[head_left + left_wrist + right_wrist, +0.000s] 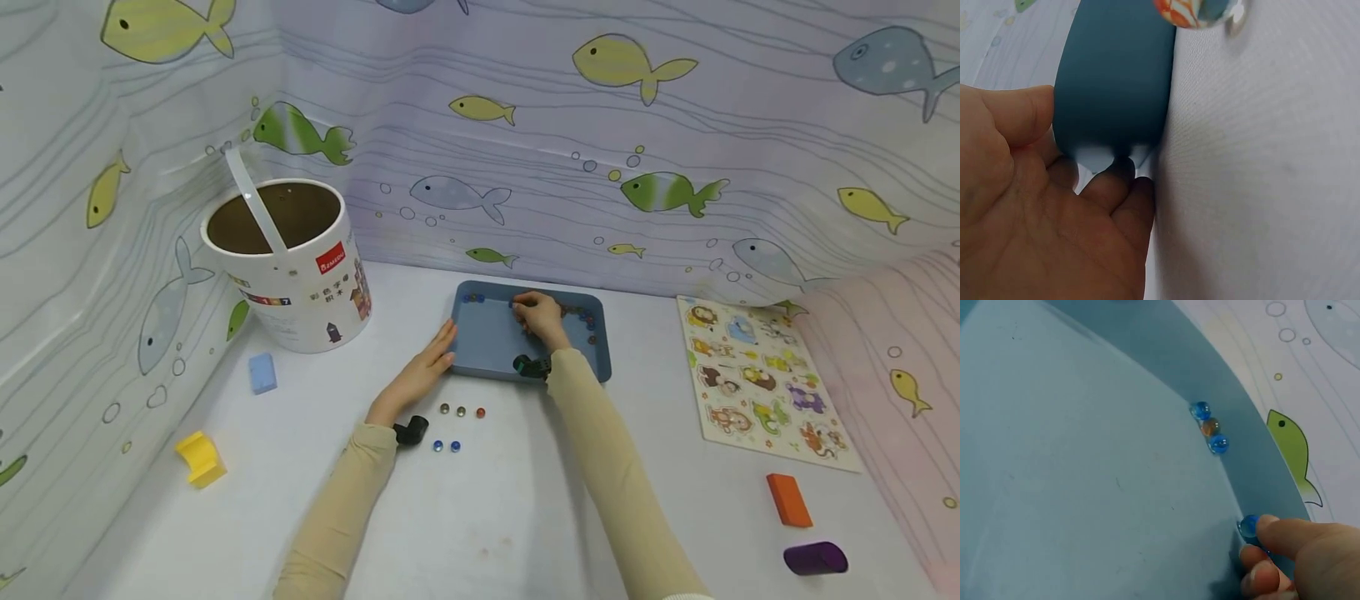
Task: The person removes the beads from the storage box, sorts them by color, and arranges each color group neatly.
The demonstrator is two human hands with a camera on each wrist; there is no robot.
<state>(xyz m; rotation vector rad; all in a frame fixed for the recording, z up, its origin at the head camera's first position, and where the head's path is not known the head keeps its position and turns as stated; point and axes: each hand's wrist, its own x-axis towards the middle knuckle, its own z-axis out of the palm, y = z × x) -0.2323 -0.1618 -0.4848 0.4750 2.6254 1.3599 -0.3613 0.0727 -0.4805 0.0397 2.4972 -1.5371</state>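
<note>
A blue-grey tray (487, 337) lies on the table. My left hand (420, 377) rests against its left end, fingers extended; in the left wrist view the thumb and fingertips touch the tray's outer wall (1116, 75). Inside the tray, my right hand (542, 318) pinches a blue marble (1249, 526) by the far wall. A short row of two blue marbles and an amber marble (1210, 427) sits along that wall, apart from the fingers. Several more marbles (587, 318) lie at the tray's right end, partly hidden by the right hand in the head view.
In front of the tray lie several loose marbles, including a red one (481, 412) and a blue one (455, 447). A white bucket (300, 308) stands at back left, near blue (262, 373) and yellow (201, 460) blocks. An animal puzzle board (761, 383), orange block (789, 500) and purple block (816, 558) lie right.
</note>
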